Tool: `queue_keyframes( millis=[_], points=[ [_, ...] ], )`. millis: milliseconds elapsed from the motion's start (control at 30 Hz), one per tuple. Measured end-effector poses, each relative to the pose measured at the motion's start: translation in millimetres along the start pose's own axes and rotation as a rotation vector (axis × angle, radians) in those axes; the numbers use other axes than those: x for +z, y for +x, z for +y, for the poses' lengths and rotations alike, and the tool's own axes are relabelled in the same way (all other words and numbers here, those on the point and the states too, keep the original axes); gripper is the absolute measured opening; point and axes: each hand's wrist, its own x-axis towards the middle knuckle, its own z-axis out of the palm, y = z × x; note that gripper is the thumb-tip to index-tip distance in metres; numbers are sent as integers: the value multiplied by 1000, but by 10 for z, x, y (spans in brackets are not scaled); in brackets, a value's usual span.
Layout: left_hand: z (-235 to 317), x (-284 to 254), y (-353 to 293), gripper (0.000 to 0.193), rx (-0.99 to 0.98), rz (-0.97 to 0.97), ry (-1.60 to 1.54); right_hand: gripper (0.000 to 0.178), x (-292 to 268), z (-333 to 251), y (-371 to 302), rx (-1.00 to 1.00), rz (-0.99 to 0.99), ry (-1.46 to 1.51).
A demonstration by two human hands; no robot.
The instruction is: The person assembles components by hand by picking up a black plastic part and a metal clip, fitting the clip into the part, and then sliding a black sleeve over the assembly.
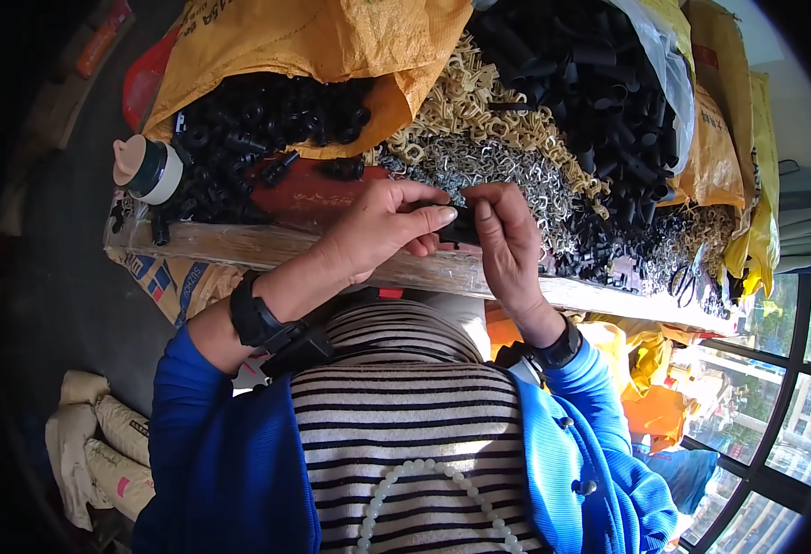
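Over the table's front edge, my left hand (368,229) is closed with thumb and fingers on a small black plastic part (461,227), mostly hidden between the hands. Just right of it, my right hand (510,242) pinches with thumb and forefinger close to that part; what sits in this pinch is too small to make out. Beyond my hands lie heaps of silver metal clips (507,168) and beige ring-shaped clips (451,92). A pile of black plastic fittings (230,120) spreads to the left, and black tube pieces (599,102) fill the far right.
A worn wooden table edge (267,247) runs under my hands. An orange woven sack (313,42) lies open over the fittings, beside a pink-lidded cup (159,175). Scissors (683,286) lie at the right. Pale sacks (114,457) rest on the floor at left.
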Motion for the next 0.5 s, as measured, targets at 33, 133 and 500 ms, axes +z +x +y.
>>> queue_keyframes(
  millis=[33, 133, 500],
  points=[
    [7, -23, -10, 30, 3, 0, 2, 17, -57, 14, 46, 28, -136, 111],
    [19, -72, -43, 36, -49, 9, -76, 29, -213, -13, 144, 37, -369, 253],
    [-19, 4, -19, 41, -137, -152, -177, 70, -202, -76, 318, -163, -802, 263]
  ],
)
